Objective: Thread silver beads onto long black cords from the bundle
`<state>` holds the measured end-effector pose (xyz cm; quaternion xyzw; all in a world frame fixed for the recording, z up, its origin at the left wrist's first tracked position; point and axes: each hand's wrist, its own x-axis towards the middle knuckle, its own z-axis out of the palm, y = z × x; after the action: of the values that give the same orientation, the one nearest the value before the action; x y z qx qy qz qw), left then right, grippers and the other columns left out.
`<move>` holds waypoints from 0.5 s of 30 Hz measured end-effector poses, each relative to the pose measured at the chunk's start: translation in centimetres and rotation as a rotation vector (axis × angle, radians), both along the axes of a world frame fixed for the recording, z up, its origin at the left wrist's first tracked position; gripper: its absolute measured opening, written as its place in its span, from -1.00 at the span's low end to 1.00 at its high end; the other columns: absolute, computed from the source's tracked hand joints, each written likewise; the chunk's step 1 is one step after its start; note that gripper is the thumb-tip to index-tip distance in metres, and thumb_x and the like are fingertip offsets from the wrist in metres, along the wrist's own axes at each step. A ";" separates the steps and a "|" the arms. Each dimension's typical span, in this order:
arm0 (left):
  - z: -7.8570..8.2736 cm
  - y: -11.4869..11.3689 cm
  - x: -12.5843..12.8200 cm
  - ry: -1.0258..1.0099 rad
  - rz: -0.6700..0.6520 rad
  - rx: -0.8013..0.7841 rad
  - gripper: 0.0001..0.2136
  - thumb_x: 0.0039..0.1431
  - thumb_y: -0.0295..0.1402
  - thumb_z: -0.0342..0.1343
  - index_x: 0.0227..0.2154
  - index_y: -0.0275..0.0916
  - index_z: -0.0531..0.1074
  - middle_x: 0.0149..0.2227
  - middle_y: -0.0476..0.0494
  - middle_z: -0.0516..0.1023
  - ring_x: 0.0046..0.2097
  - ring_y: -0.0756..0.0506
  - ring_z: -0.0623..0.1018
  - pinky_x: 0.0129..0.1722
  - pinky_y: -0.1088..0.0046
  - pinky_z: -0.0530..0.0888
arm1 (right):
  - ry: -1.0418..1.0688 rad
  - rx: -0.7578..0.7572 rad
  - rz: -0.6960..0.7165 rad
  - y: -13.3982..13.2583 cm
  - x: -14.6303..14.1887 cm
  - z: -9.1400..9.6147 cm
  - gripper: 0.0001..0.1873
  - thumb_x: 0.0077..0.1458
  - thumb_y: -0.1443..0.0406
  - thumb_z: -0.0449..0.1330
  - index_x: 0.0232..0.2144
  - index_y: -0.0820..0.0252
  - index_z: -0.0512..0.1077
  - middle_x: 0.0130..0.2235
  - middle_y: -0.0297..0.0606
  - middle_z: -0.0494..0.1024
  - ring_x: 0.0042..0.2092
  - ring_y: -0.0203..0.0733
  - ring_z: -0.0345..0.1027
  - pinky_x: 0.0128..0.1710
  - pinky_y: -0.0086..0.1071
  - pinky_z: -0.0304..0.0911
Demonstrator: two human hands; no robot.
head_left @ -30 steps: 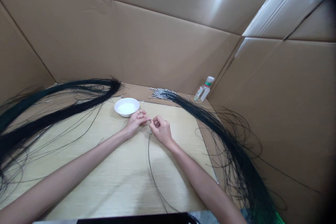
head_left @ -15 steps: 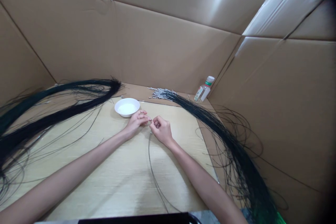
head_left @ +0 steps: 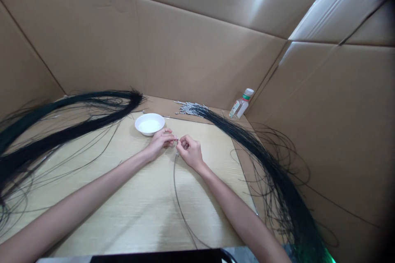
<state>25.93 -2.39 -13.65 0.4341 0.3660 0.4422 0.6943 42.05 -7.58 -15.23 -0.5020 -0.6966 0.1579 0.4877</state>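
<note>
My left hand (head_left: pixel 161 142) has its thumb and forefinger pinched together, on something too small to make out. Opposite it, almost touching, my right hand (head_left: pixel 190 150) is closed with its fingertips round the upper end of a thin dark cord (head_left: pixel 175 185). From there the cord hangs in a loop towards the front edge of the table. A small pale piece shows on the cord just below my right fingertips. Behind my left hand stands a white bowl (head_left: pixel 149 125); its contents are too pale to tell.
A thick bundle of dark strands (head_left: pixel 83 128) curves along the left. Another dark bundle (head_left: pixel 265 158) runs down the right, its far end tipped with silvery beaded pieces (head_left: pixel 193 109). A clear bottle (head_left: pixel 239 104) stands at the back right. Cardboard walls (head_left: pixel 210 53) enclose the table (head_left: pixel 142 209).
The fingers of my left hand have shifted slightly at the pinch. The cord below my right hand has swung a little to the left. The view has tilted slightly.
</note>
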 end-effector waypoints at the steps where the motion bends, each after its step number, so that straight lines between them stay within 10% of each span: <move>1: 0.0 0.0 0.0 0.002 0.002 0.000 -0.87 0.23 -0.52 0.26 -0.21 -0.31 0.43 -0.37 0.03 0.51 -0.45 0.04 0.47 -0.48 0.54 0.43 | 0.002 -0.002 0.000 0.0 0.0 0.0 -0.68 0.35 0.12 0.21 -0.35 0.25 0.43 -0.48 -0.46 0.40 -0.51 -0.38 0.29 -0.44 -0.44 0.33; 15: 0.6 -0.7 0.4 -0.057 0.021 -0.018 -0.70 0.01 -0.56 0.37 -0.27 -0.27 0.37 -0.49 0.10 0.48 -0.52 0.06 0.42 -0.52 0.58 0.33 | 0.113 -0.047 0.039 0.2 0.0 0.1 -0.67 0.34 0.10 0.22 -0.33 0.25 0.45 -0.49 -0.46 0.41 -0.50 -0.37 0.30 -0.43 -0.43 0.33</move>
<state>26.28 -3.08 -13.07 0.4110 0.3545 0.4585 0.7037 42.08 -7.40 -15.16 -0.4899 -0.6735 0.2117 0.5114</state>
